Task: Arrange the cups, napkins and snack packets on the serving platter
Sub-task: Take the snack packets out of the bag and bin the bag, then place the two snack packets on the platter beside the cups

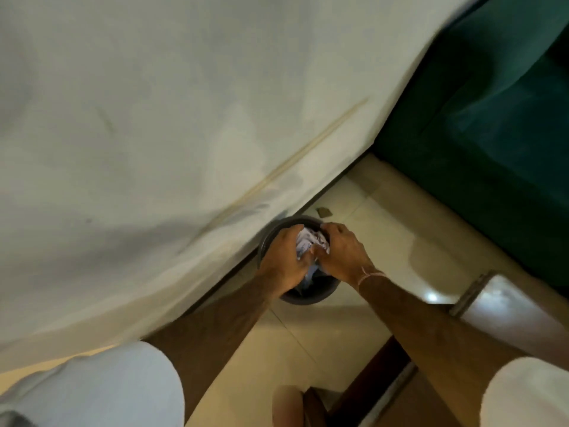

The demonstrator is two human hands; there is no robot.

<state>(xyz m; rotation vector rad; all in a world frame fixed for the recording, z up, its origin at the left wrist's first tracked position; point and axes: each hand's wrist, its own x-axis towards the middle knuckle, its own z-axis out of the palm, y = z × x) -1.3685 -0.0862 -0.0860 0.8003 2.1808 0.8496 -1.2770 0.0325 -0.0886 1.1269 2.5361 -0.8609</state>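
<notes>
Both my hands are down over a small dark round bin [311,298] on the floor beside the bed. My left hand [284,260] and my right hand [343,254] press together on a crumpled white wad of paper [308,241] with blue print, held at the bin's mouth. More crumpled paper lies inside the bin under my hands. No cups, snack packets or serving platter are in view.
A bed with a white sheet [154,134] fills the left and top. A dark green sofa [492,134] stands at the upper right. Cream floor tiles [385,241] lie between them. A brown wooden piece of furniture [508,303] sits at the lower right. A small brown scrap [324,212] lies beyond the bin.
</notes>
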